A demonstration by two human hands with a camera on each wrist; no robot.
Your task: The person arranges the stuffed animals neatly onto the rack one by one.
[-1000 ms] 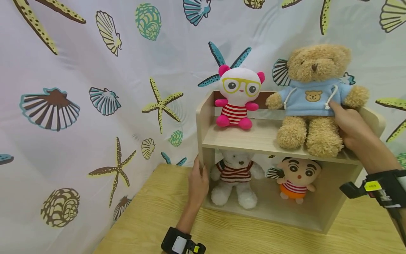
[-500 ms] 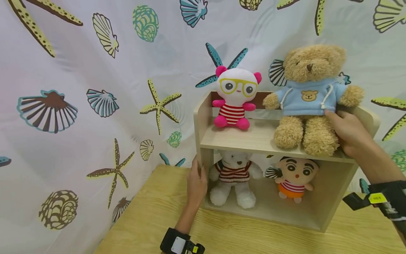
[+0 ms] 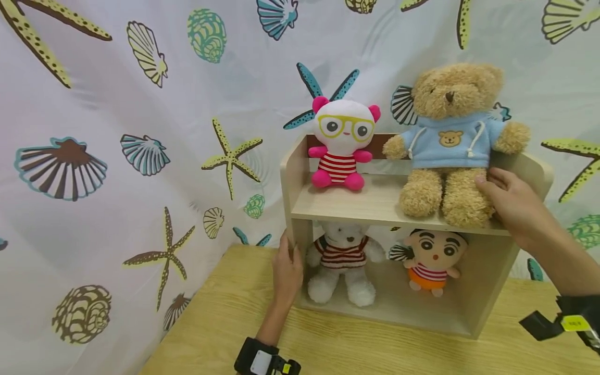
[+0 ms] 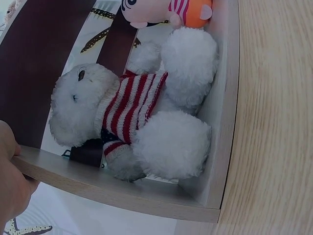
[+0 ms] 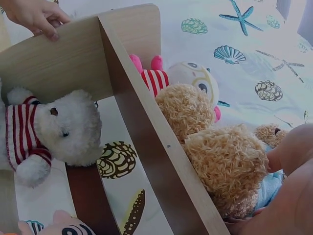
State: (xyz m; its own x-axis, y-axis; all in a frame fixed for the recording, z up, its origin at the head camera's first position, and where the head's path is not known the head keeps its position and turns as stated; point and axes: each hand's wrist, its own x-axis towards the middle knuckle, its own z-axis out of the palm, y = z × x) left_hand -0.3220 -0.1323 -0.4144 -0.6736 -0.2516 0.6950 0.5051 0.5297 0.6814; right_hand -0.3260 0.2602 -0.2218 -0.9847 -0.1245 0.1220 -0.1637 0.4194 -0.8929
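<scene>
A tan teddy bear in a light blue hoodie sits on the upper board at the right of a small wooden shelf. My right hand holds its leg at the side, thumb in front; in the right wrist view the thumb lies by the fur and hoodie. My left hand grips the front edge of the shelf's left side panel. Left of the teddy sits a pink and white panda plush with yellow glasses.
In the lower compartment are a white plush bear in a red-striped sweater and a boy doll with orange shorts. The shelf stands on a wood-grain table, before a curtain printed with shells and starfish.
My right hand has slid down from the teddy's hoodie to its leg. The left hand keeps its place on the shelf. The whole head view has shifted slightly.
</scene>
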